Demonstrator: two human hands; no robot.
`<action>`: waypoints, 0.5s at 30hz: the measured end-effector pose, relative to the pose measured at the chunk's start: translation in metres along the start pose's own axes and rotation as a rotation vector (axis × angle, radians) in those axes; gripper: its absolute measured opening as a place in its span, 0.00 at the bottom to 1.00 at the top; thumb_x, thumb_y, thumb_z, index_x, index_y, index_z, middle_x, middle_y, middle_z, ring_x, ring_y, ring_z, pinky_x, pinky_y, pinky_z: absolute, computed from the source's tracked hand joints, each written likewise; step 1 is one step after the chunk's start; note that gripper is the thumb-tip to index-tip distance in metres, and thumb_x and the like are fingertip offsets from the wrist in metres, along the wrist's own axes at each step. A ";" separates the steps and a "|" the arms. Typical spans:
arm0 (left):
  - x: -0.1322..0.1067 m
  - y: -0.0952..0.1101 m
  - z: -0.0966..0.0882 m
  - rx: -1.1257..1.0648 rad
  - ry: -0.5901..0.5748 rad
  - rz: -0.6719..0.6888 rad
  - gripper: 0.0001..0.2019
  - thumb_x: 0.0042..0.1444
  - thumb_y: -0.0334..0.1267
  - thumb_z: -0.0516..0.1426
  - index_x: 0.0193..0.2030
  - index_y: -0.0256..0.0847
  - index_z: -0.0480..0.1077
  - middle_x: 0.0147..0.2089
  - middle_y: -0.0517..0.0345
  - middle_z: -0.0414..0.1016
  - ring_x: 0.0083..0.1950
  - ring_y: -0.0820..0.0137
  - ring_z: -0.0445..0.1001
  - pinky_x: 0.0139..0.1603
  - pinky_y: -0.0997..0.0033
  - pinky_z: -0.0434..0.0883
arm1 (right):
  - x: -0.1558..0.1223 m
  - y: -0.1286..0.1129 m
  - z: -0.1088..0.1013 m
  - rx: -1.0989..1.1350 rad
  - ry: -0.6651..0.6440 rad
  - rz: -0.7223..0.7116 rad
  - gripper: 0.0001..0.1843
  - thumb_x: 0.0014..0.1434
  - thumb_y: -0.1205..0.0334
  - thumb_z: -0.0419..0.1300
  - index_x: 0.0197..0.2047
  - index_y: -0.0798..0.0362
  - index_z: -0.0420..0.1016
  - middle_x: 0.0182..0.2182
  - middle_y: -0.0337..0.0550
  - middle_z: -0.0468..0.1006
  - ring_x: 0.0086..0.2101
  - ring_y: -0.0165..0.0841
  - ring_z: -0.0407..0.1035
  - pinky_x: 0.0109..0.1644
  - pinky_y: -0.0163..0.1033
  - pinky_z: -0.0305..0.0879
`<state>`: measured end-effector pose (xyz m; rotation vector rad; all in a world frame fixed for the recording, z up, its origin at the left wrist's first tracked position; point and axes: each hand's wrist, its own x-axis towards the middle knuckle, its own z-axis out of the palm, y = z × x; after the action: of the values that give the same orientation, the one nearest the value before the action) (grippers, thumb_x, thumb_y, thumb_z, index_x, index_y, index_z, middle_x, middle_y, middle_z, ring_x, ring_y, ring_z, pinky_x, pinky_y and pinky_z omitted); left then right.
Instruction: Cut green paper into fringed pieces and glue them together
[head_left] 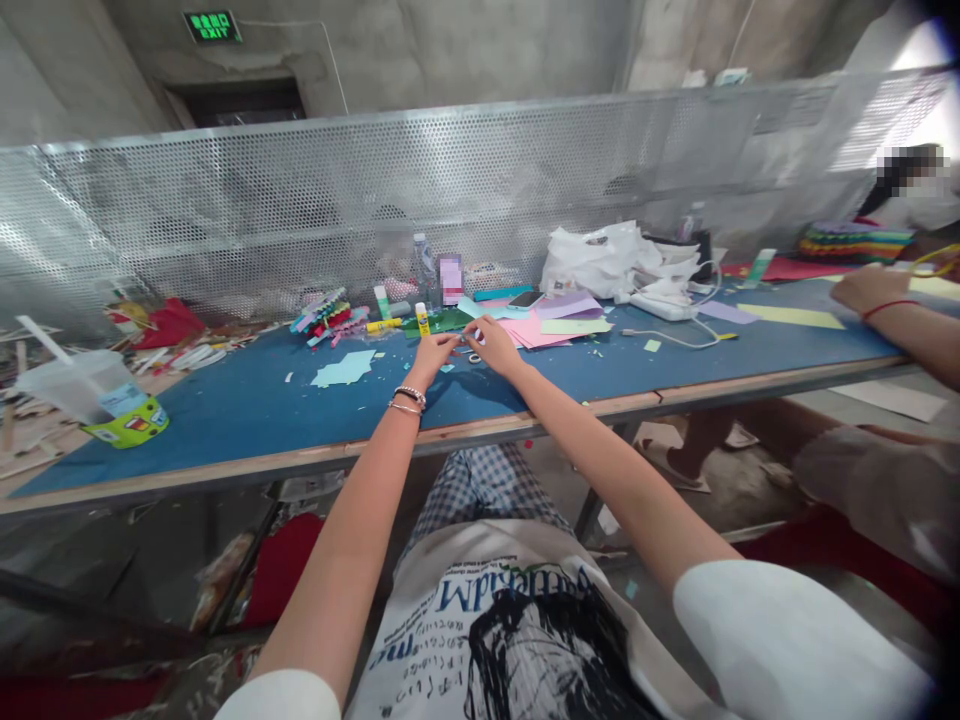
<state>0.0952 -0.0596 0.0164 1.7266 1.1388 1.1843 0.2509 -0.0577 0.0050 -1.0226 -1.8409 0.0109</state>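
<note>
My left hand [436, 357] and my right hand [492, 345] meet over the blue tabletop [390, 410], fingers pinched close together. Whatever sits between the fingertips is too small to make out. Just below them lies a small white ring-shaped thing [474, 358]. A yellow glue stick [422, 320] stands upright behind my left hand, near green paper [448, 319]. Pink sheets [536, 331] fan out to the right of my right hand, with pale green and lilac paper over them. Light blue paper [345, 368] lies to the left among small scraps.
At the left stands a plastic cup [82, 385] with a straw. A white bag [592, 262], a phone [526, 299] and a white power strip [664, 305] with a cable occupy the right. A perforated metal screen [480, 190] backs the table. Another person's hand [874, 292] rests far right.
</note>
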 end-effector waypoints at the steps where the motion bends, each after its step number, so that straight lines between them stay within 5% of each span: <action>1: 0.000 0.001 0.000 0.004 0.003 0.000 0.17 0.51 0.44 0.57 0.42 0.35 0.75 0.39 0.50 0.78 0.35 0.70 0.75 0.28 0.77 0.65 | 0.000 -0.001 0.000 -0.002 -0.003 0.000 0.07 0.55 0.66 0.54 0.38 0.54 0.70 0.37 0.43 0.69 0.31 0.30 0.64 0.40 0.37 0.63; 15: -0.004 0.006 0.002 -0.011 -0.036 -0.022 0.18 0.49 0.43 0.59 0.45 0.35 0.74 0.40 0.50 0.78 0.36 0.70 0.75 0.27 0.78 0.65 | -0.001 -0.001 -0.001 -0.016 -0.001 0.057 0.07 0.54 0.66 0.54 0.38 0.53 0.70 0.38 0.43 0.70 0.32 0.30 0.65 0.41 0.37 0.63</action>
<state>0.0975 -0.0654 0.0198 1.7160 1.1248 1.1395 0.2514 -0.0591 0.0055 -1.0865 -1.8149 0.0309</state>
